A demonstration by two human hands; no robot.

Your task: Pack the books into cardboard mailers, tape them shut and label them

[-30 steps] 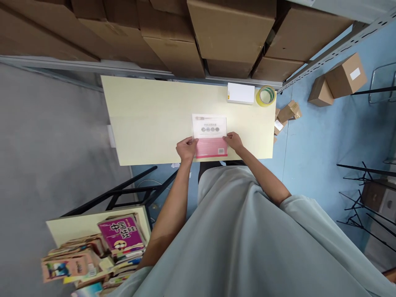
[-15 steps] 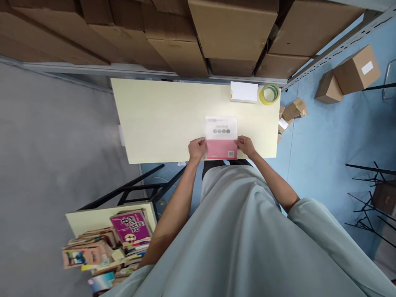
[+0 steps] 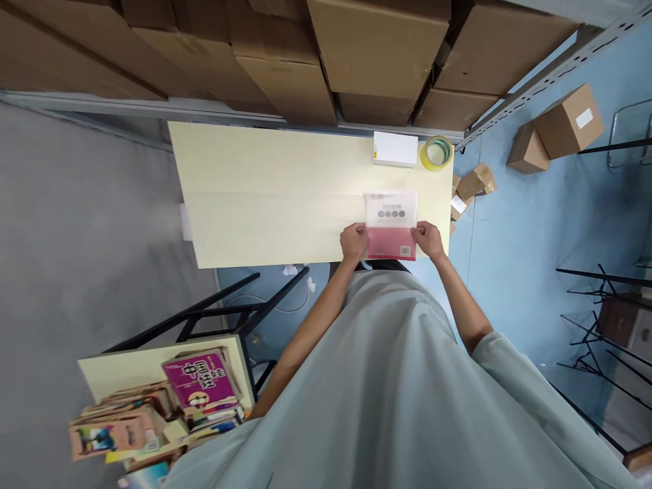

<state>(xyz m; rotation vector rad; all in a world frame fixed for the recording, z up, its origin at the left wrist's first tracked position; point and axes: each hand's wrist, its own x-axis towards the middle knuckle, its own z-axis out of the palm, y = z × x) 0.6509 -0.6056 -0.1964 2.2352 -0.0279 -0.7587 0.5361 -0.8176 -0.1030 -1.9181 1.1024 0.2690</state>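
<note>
A book with a white upper part and a pink lower band is at the front edge of the cream table. It seems to be in a clear plastic sleeve, though I cannot be sure. My left hand pinches its left edge, fingers closed. On the opposite edge my right hand grips it between thumb and fingers. Small grey round pictures run across the white part, and a barcode marks the lower right corner.
A white box and a roll of yellow tape lie at the table's back right. Cardboard boxes fill the shelf beyond. Lower left, a side table bears piled books. More cartons stand on the right.
Both hands have carried the book to the right along the table's front edge. The whole view has shifted slightly too. The grip on both edges stays the same.
</note>
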